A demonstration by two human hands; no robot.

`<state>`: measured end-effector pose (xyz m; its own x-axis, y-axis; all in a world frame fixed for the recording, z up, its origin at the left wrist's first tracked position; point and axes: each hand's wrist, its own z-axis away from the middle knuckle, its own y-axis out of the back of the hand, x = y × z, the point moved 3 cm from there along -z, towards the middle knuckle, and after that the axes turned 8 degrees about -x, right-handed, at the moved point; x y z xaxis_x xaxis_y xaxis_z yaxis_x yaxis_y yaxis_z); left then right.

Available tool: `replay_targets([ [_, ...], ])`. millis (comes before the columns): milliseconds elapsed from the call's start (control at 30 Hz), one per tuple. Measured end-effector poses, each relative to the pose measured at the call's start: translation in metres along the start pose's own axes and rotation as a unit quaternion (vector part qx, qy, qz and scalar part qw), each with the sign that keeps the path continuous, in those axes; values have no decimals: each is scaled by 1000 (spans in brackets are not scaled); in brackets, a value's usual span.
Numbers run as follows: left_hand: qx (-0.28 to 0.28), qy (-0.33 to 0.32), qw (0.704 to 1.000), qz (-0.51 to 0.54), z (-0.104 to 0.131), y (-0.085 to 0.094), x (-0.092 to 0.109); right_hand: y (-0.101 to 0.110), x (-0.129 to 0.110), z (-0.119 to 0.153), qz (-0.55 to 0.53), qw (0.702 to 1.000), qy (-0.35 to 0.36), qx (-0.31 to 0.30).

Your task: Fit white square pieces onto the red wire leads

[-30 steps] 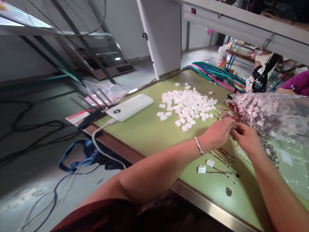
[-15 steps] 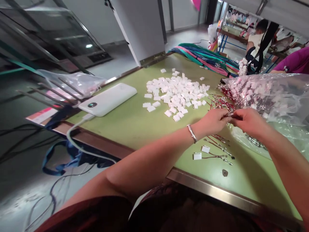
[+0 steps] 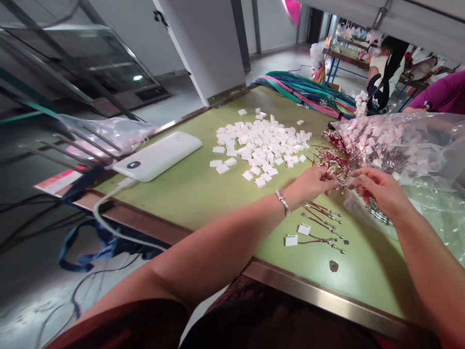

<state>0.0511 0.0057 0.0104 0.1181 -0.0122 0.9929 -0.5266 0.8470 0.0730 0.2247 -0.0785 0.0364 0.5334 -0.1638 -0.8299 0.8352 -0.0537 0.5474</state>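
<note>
My left hand [image 3: 318, 184], a silver bracelet at its wrist, has thumb and fingers pinched together at the near edge of a heap of short red wires [image 3: 332, 159] with metal terminals. What it pinches blends into the heap. My right hand [image 3: 379, 189] is just to the right, fingers loosely curled and apart from the thumb, over a clear plastic bag [image 3: 428, 167]. Below the left hand lie several loose red wires [image 3: 323, 213]. Two more wires end in white connector housings, one [image 3: 303, 229] above the other [image 3: 291, 240].
White connector housings [image 3: 261, 143] are spread mid-table. A white power bank [image 3: 158, 156] with a cable lies left. Bundled coloured cables [image 3: 308, 89] lie at the back. The metal table edge [image 3: 312, 286] runs in front of me. Other people sit at far right.
My hands were touching over the wire heap; now they are apart, the left drawn left and slightly down. The right hand's fingers have loosened. The view has shifted slightly.
</note>
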Motion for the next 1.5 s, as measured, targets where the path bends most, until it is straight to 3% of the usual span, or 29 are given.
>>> replay_targets([
  [33, 20, 14, 1000, 15, -2, 1, -3, 7, 8, -1, 76, 996, -15, 45],
  [100, 41, 34, 997, 48, -3, 3, -6, 16, 22, -3, 257, 961, -50, 91],
  [200, 60, 46, 995, 62, -4, 5, -8, 9, 35, -5, 441, 890, -85, 75],
  [333, 60, 42, 996, 56, -3, 4, -10, -10, 38, -5, 576, 810, -73, 85],
  [467, 52, 13, 997, 47, -2, 2, -10, -15, 40, -6, 628, 772, -76, 67],
  [533, 49, -2, 998, 48, -2, 1, -9, -12, 41, -6, 622, 776, -73, 76],
  [600, 42, -15, 997, 56, -2, -1, -8, -8, 39, -4, 585, 801, -60, 113],
  [700, 28, -30, 998, 56, -2, -4, -8, -9, 29, 5, 433, 883, -2, 180],
  [767, 21, -37, 998, 52, -2, -5, -8, -17, 19, 11, 290, 938, 70, 179],
  [833, 15, -40, 998, 49, -2, -5, -9, -29, 10, 15, 186, 962, 127, 154],
  [967, 8, -41, 999, 33, -2, -5, -10, -40, 3, 19, 136, 970, 148, 139],
  [1200, 14, -32, 997, -66, 0, -4, -5, -37, 7, 22, 192, 954, 161, 166],
  [1367, 17, -10, 991, -134, 0, -2, -5, -42, 3, 23, 262, 929, 212, 154],
  [1500, -2, -52, 976, -212, 0, -2, -2, -36, 4, 19, 194, 966, 150, 87],
])
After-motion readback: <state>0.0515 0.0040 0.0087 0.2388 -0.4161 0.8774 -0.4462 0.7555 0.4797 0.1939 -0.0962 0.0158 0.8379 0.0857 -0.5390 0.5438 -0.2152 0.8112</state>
